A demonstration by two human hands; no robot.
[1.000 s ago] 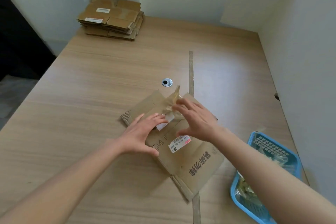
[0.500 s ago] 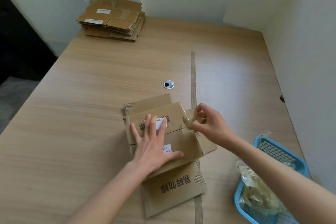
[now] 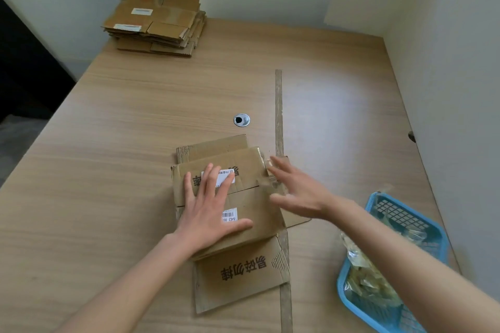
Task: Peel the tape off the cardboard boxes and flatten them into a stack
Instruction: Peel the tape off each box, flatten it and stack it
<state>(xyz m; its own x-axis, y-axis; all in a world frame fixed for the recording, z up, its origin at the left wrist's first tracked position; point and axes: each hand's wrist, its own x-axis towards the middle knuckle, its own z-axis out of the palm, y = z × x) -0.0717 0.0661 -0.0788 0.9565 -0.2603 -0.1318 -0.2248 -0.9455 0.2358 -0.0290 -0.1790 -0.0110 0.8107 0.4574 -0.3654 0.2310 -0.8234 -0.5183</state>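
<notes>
Brown cardboard box (image 3: 244, 213), pinned under a flat left hand (image 3: 208, 213), might slide as the open-fingered right hand (image 3: 297, 192) paws its clear tape (image 3: 266, 180).

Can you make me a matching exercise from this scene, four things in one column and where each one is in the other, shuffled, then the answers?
Things:
1. left hand
2. cardboard stack
3. blue basket
4. right hand

Places:
A. far left corner of the table, under the wall sign
B. flat on top of the near box
C. near right edge of the table
D. at the near box's right edge

Pairs: 1-B, 2-A, 3-C, 4-D
</notes>
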